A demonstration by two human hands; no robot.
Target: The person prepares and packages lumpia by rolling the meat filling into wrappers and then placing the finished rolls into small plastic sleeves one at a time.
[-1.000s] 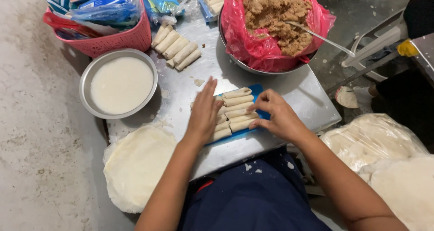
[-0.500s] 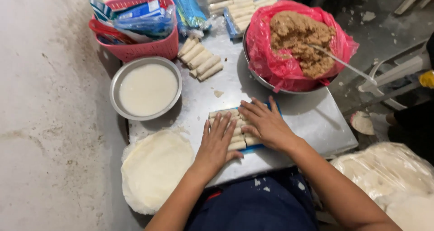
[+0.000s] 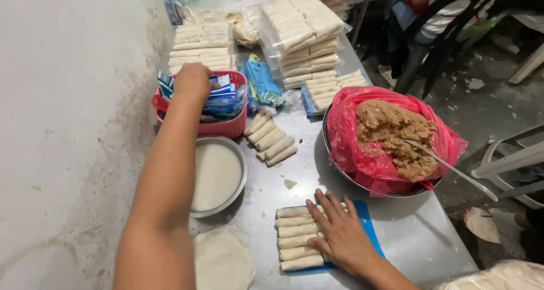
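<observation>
My left hand [image 3: 192,81] reaches far forward into a pink basket [image 3: 226,126] that holds blue packets; its fingers are hidden inside, so I cannot tell if it holds one. My right hand [image 3: 340,233] lies flat, fingers spread, on a row of rolled spring rolls [image 3: 296,237] set on a blue tray [image 3: 369,233] at the near edge of the metal table [image 3: 300,171].
A metal bowl of white paste [image 3: 215,174] sits under my left arm. A pink-lined bowl of brown filling [image 3: 394,137] holds a spoon [image 3: 450,168]. Loose rolls [image 3: 271,140], round wrappers [image 3: 222,261], stacked packed rolls [image 3: 303,32]. A seated person [image 3: 439,9] beyond.
My left hand has left the rolls on the blue tray and stretched forward to the pink basket. The right hand stays on the rolls. The view has tilted up toward the far table.
</observation>
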